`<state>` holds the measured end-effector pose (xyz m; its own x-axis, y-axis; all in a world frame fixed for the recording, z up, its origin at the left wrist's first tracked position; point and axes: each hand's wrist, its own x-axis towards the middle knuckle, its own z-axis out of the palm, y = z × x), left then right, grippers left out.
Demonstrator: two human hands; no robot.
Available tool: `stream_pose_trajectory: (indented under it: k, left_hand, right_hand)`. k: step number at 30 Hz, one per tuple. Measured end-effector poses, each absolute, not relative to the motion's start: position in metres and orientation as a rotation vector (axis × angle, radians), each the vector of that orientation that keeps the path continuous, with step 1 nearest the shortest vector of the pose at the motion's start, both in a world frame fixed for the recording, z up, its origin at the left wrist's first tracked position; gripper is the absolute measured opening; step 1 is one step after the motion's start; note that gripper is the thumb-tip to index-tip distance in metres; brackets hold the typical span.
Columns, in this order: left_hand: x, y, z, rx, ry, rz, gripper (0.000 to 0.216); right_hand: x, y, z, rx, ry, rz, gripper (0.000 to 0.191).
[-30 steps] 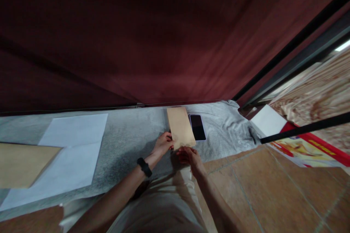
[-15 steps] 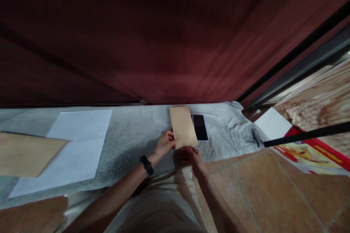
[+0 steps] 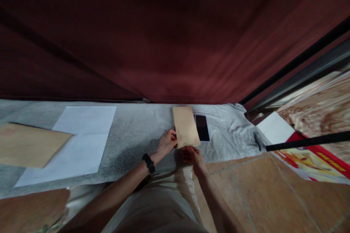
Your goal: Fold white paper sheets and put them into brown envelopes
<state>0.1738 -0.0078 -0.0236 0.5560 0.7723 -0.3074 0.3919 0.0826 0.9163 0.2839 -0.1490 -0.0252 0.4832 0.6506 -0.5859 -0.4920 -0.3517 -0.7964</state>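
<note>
Tan rectangular paper packet [image 3: 186,125] on grey fabric cover [image 3: 136,127], beside black-screened rectangular phone [image 3: 202,128]. Left hand [image 3: 166,141] at packet's lower-left edge, right hand [image 3: 193,156] at near edge; either grip clamped or loose, cannot tell. Risk: uneven pull could crease packet; rightward push could nudge phone.

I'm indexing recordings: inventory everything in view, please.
Tan packet: one, tan, at both hands
Phone: one, black screen, right of packet
Larger tan piece: one, tan, far left
White paper: one, white, partly under larger tan piece
Grey cloth: one, grey, beneath these
Backdrop: one, dark red, behind
Bars: several, dark, right
Printed carton: one, multicoloured, right
Patterned fabric: one, brown-cream, far right
Tiled floor: one, orange-brown, below
Wristband: one, black, left wrist
Clothing: beige, bottom
Left hand: one, packet's left edge
Right hand: one, packet's near edge
</note>
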Motion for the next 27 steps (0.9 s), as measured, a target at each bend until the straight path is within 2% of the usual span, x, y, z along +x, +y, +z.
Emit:
stream_pose_trajectory:
  k: [10, 16, 20, 23, 27]
  left_hand:
    - [0.168, -0.011, -0.021, 1.536, 1.021, 0.434, 0.026]
    - [0.116, -0.01, -0.022, 1.714, 1.039, 0.669, 0.023]
    - [0.028, 0.016, -0.021, 2.012, 1.331, 0.831, 0.029]
    - [-0.052, 0.039, -0.018, 2.126, 1.787, 0.868, 0.045]
    - [-0.139, 0.058, -0.015, 2.079, 2.255, 0.661, 0.065]
  right_hand:
    - [0.283, -0.149, -0.026, -1.56, -0.182, 1.203, 0.044]
    - [0.263, -0.149, -0.024, -1.547, -0.432, 1.294, 0.05]
    - [0.232, -0.143, -0.024, -1.601, -0.748, 1.18, 0.039]
    - [0.209, -0.135, -0.027, -1.61, -1.016, 1.064, 0.024]
    - [0.19, -0.122, -0.035, -1.596, -1.261, 0.975, 0.021]
